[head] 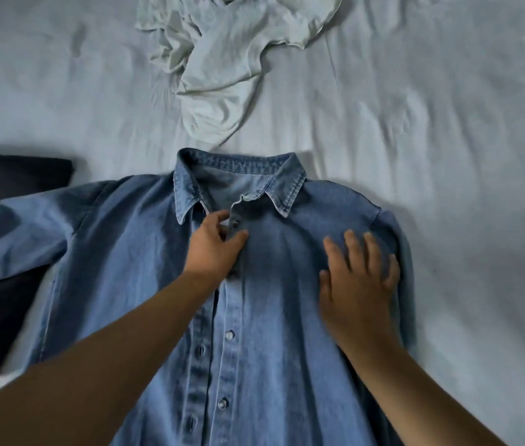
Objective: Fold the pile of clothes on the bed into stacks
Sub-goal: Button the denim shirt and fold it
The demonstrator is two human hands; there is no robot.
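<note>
Denim shirt (pixel 145 252), centre frame: mid-blue, faded, paler stitching. Crumpled garment (pixel 222 59), top centre: off-white. Cloth (pixel 7 178), left edge: dark navy. Bed sheet (pixel 447 123): pale grey-white, plain.

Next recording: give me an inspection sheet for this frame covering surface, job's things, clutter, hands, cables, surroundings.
Surface: bed sheet, pale and wrinkled.
Job's things: denim shirt laid flat, front up, collar away from the person, lower buttons fastened; white garment crumpled beyond the collar; dark garment at the left, partly under the shirt's sleeve.
Clutter: nothing seen.
Hands: left hand pinches the placket at the top button; right hand rests flat with fingers spread on the shirt's chest, slightly blurred.
Cables: nothing seen.
Surroundings: only the bed is in view.
</note>
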